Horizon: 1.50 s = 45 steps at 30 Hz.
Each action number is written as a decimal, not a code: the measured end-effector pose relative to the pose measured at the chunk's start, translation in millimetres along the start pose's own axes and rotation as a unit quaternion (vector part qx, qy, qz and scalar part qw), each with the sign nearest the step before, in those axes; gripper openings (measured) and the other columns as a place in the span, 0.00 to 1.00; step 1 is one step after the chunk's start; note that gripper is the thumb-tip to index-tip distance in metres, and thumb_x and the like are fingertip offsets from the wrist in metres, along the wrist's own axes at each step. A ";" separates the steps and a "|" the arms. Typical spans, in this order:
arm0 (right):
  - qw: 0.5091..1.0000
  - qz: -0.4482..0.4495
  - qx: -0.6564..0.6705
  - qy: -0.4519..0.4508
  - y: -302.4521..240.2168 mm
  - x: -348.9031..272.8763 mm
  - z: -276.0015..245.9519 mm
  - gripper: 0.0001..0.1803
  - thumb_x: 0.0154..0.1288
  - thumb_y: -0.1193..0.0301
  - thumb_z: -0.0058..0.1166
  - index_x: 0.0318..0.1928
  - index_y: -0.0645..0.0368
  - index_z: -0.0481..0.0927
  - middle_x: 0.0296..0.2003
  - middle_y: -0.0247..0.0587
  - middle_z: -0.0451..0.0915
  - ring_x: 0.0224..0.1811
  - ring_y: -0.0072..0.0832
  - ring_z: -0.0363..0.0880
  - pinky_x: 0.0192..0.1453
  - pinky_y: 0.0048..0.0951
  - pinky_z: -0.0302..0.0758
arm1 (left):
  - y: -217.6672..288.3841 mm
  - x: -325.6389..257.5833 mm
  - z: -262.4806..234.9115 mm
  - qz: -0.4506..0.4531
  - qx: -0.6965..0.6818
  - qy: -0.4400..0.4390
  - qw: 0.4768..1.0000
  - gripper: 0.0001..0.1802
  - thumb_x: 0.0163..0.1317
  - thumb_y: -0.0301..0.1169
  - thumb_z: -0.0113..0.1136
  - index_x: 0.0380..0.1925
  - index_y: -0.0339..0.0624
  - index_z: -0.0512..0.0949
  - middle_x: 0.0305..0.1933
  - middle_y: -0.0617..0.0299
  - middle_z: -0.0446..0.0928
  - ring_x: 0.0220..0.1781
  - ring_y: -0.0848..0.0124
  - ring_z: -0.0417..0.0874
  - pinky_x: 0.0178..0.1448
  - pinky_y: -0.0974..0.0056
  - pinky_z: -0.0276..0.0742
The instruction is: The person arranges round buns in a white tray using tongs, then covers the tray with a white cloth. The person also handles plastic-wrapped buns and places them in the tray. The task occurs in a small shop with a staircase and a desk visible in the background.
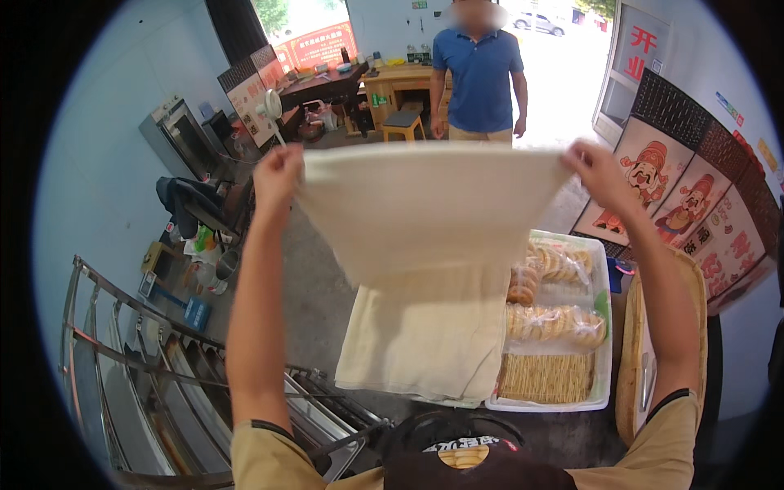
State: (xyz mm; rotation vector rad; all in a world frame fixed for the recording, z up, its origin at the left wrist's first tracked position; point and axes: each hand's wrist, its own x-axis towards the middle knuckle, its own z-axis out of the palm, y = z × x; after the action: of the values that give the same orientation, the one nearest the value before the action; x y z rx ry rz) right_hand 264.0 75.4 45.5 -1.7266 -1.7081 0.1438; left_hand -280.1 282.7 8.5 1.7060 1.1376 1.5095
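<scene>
A cream cloth [425, 204] hangs stretched between my raised arms, its upper edge level and its lower part blurred. My left hand [278, 178] pinches its left upper corner, and my right hand [600, 170] pinches the right one. Below it lies more cream cloth [420, 343], flat and layered; whether the two are one piece I cannot tell. Right of this, partly covered by it, is a white tray [605, 327] with clear bags of round flat biscuits [551, 324] and a slatted bamboo mat [545, 377] at its near end.
A long woven basket [629, 367] stands right of the tray, beside a printed folding screen [686, 180]. Metal racks [155, 367] are at lower left. Across the room a person in a blue shirt [478, 77] faces me near a wooden desk [396, 86] and a stool [403, 122].
</scene>
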 end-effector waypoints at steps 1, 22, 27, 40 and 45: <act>0.999 0.008 0.022 0.023 -17.3 21.3 -11.9 0.17 0.82 0.60 0.61 0.45 0.63 0.86 0.28 0.38 0.82 0.31 0.23 0.78 0.40 0.30 0.76 | 20.2 30.6 -6.7 0.039 0.004 0.025 0.999 0.13 0.76 0.34 0.67 0.51 0.36 0.87 0.40 0.70 0.85 0.41 0.78 0.82 0.49 0.71 0.78; 0.995 0.011 0.088 -0.049 28.2 -239.7 183.4 0.04 0.71 0.78 0.64 0.43 0.65 0.86 0.46 0.53 0.86 0.50 0.48 0.88 0.56 0.44 0.85 | -227.3 -218.4 -34.0 -0.239 0.031 0.013 0.970 0.05 0.59 0.22 0.73 0.35 0.40 0.89 0.32 0.71 0.84 0.33 0.79 0.79 0.40 0.68 0.76; 0.988 0.036 0.105 -0.108 41.1 -308.0 240.9 0.04 0.72 0.76 0.63 0.43 0.63 0.85 0.44 0.53 0.84 0.48 0.54 0.86 0.51 0.46 0.83 | -290.0 -320.5 -31.8 -0.394 0.001 0.076 0.916 0.06 0.57 0.18 0.69 0.35 0.36 0.88 0.28 0.65 0.84 0.26 0.75 0.79 0.30 0.66 0.73; 0.991 -0.051 0.003 -0.125 27.7 -341.5 252.3 0.04 0.72 0.72 0.61 0.42 0.59 0.85 0.41 0.50 0.82 0.48 0.52 0.84 0.50 0.47 0.84 | -317.1 -333.4 -60.5 -0.363 0.108 0.069 0.923 0.08 0.58 0.22 0.67 0.38 0.35 0.88 0.31 0.61 0.87 0.34 0.72 0.84 0.41 0.63 0.80; 0.979 0.042 -0.009 -0.197 17.2 -366.7 263.3 0.09 0.70 0.65 0.65 0.39 0.57 0.86 0.41 0.48 0.82 0.48 0.50 0.84 0.48 0.49 0.83 | -294.7 -375.9 -32.0 -0.377 0.326 0.066 0.864 0.25 0.61 0.34 0.71 0.56 0.32 0.86 0.70 0.39 0.79 0.65 0.50 0.83 0.71 0.49 0.78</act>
State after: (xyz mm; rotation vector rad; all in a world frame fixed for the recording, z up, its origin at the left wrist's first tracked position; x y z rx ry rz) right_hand 92.2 -155.9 -302.5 -1.8763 -1.9149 0.5437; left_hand -371.8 85.0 -417.7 1.2392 2.2410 0.7766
